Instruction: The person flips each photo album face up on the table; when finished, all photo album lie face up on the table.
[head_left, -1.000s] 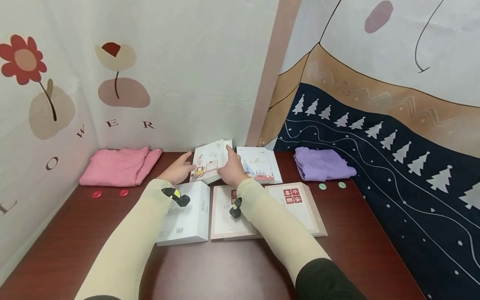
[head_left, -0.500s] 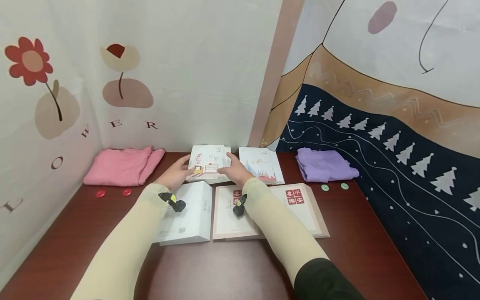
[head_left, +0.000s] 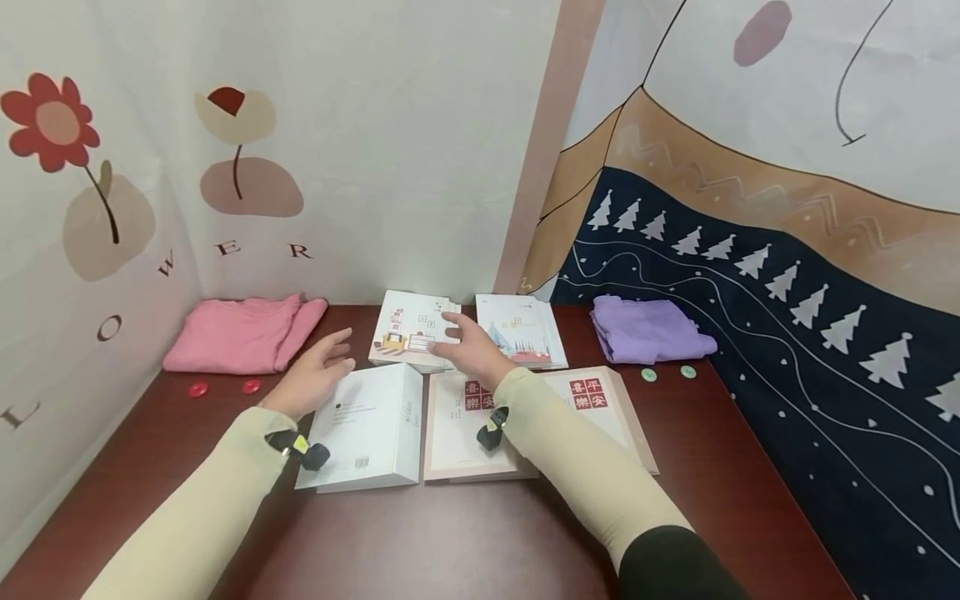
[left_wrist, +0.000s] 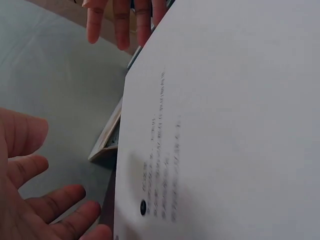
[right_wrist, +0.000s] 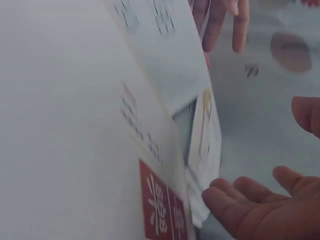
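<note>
My left hand (head_left: 321,371) hovers open, fingers spread, over the table just left of a white book (head_left: 369,425). My right hand (head_left: 459,343) is open too, its fingers reaching over the near edge of a small illustrated book (head_left: 411,332) that lies flat at the back. In the left wrist view my left hand's fingers (left_wrist: 47,202) spread beside the white book's cover (left_wrist: 225,125). The right wrist view shows my right hand's fingers (right_wrist: 260,210) next to a book with a red label (right_wrist: 162,205). Neither hand holds anything.
Two pale books with red characters (head_left: 457,421) (head_left: 600,400) lie beside the white one. A blue-illustrated book (head_left: 521,329), a pink cloth (head_left: 243,333) and a purple cloth (head_left: 645,329) line the back. Red buttons (head_left: 197,389) and green buttons (head_left: 649,374) dot the dark table (head_left: 465,533).
Both hands have let go of the illustrated book, which now lies flat. My left hand has drawn back to the left and nearer me; my right hand has opened above the book.
</note>
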